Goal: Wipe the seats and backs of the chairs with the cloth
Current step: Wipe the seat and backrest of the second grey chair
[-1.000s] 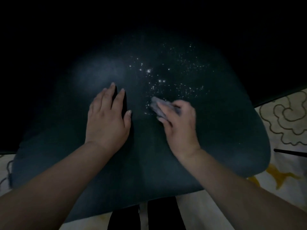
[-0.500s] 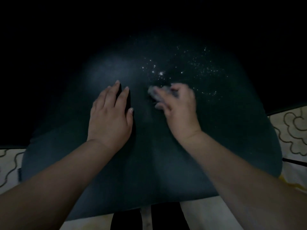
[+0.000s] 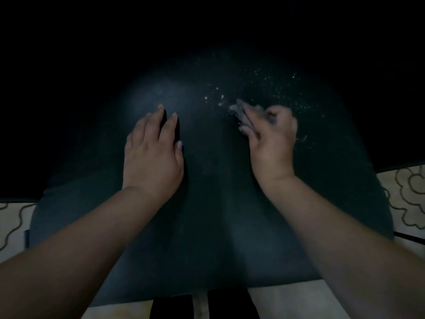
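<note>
Right hand (image 3: 271, 143) grips a bunched grey cloth (image 3: 247, 113), fingers curled over it, pressed to the chair seat (image 3: 207, 226) past mid-seat toward the far edge; left hand (image 3: 153, 155) lies flat, fingers straight, bracing alongside. Cloth looks soft, light, limp — best held wadded in the palm. White specks (image 3: 276, 88) still dot the far right of the seat — dim beyond.

Single head-worn wide-angle view, facing forward and steeply down, close above a dark rounded padded chair seat (image 3: 207, 203), both forearms entering from the bottom edge
</note>
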Demonstrator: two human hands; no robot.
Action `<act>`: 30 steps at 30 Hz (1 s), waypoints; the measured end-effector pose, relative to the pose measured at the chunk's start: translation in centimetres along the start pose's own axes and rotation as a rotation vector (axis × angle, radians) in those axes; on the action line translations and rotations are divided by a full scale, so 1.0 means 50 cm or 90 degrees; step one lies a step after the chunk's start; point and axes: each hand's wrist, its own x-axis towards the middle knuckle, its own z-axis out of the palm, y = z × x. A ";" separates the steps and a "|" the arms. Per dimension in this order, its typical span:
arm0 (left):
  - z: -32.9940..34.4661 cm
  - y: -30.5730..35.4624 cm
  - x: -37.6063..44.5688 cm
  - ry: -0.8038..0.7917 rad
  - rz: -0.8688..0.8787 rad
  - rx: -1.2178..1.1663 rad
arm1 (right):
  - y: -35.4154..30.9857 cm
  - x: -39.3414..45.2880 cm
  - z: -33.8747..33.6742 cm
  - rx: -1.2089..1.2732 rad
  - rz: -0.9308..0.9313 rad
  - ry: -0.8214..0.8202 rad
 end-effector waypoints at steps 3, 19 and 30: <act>-0.008 -0.012 0.009 0.000 -0.009 0.000 | -0.028 -0.092 0.002 0.044 -0.087 -0.031; -0.022 -0.058 0.030 0.025 -0.032 0.009 | -0.070 -0.022 0.072 0.056 -0.219 -0.184; -0.038 -0.070 0.095 0.038 -0.016 -0.004 | -0.078 0.030 0.084 -0.007 -0.221 -0.183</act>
